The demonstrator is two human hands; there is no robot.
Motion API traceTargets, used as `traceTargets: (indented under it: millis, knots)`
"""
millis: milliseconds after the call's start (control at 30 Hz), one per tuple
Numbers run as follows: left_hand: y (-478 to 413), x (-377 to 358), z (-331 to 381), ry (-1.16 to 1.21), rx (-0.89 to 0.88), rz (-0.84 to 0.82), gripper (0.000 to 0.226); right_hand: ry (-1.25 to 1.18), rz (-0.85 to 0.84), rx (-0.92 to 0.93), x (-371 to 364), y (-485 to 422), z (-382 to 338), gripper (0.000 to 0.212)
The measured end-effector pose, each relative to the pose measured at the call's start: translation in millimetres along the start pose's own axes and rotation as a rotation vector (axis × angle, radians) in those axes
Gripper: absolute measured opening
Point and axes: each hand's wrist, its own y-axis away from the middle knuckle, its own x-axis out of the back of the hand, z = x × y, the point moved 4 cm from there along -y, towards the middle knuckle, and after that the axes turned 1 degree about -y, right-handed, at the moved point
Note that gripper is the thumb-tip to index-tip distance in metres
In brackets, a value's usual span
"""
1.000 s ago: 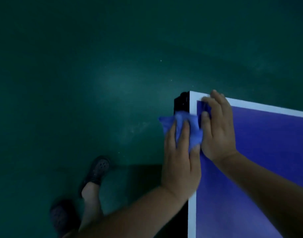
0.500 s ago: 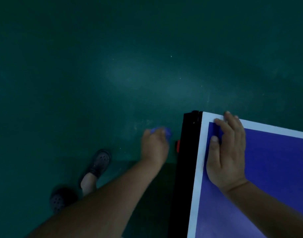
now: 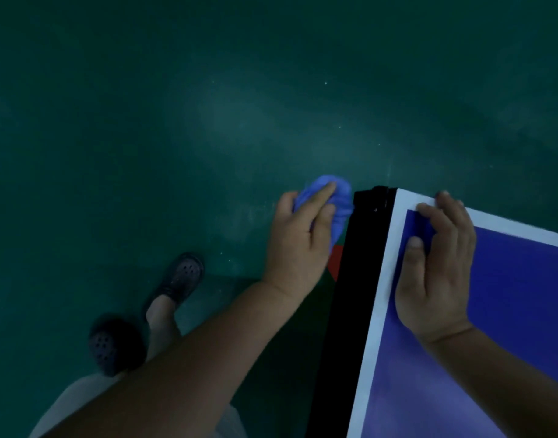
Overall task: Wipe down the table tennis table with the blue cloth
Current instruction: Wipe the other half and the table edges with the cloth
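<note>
A corner of the blue table tennis table (image 3: pixel 518 295), with its white border line and black side frame, fills the lower right. My left hand (image 3: pixel 298 245) holds the bunched blue cloth (image 3: pixel 337 203) against the black side edge near the corner, beside the table and below its top. My right hand (image 3: pixel 439 273) rests flat on the tabletop at the corner, fingers straight and reaching the white line.
A dark green floor (image 3: pixel 176 121) surrounds the table. My own feet in dark perforated clogs (image 3: pixel 182 276) stand at the lower left. A small red part (image 3: pixel 336 259) shows under the table's side frame.
My left hand took the cloth off the tabletop corner, dropped down beside the table, then came back up against the black side edge. My right hand stayed flat on the corner.
</note>
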Motion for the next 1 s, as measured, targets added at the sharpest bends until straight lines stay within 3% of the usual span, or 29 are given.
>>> traceTargets:
  millis: [133, 300, 367, 433, 600, 867, 1000]
  knots:
    - [16.6, -20.4, 46.2, 0.023, -0.234, -0.078, 0.037, 0.015, -0.004, 0.005, 1.2, 0.2, 0.0, 0.043]
    - [30.4, -8.7, 6.5, -0.094, -0.356, -0.28, 0.038, 0.007, -0.001, -0.008, 1.8, 1.7, -0.5, 0.043]
    - [23.2, 5.8, -13.5, -0.175, -0.277, -0.255, 0.04, 0.001, -0.005, -0.01, 1.4, 0.4, -0.4, 0.044]
    - [10.8, 12.1, -7.2, -0.15, -0.169, -0.13, 0.04, 0.004, -0.015, -0.015, 0.8, 0.2, -0.6, 0.044]
    - [11.1, -24.7, 54.8, -0.026, -0.326, -0.19, 0.037, 0.01, -0.017, -0.013, 0.6, 0.0, -1.0, 0.043]
    - [22.7, -33.1, 49.3, 0.038, -0.159, -0.055, 0.042, -0.006, -0.004, -0.021, 1.5, 1.4, -0.5, 0.042]
    - [5.0, -36.9, 43.8, 0.055, -0.166, -0.029, 0.041, 0.011, -0.02, -0.012, -0.1, -1.7, -0.9, 0.042]
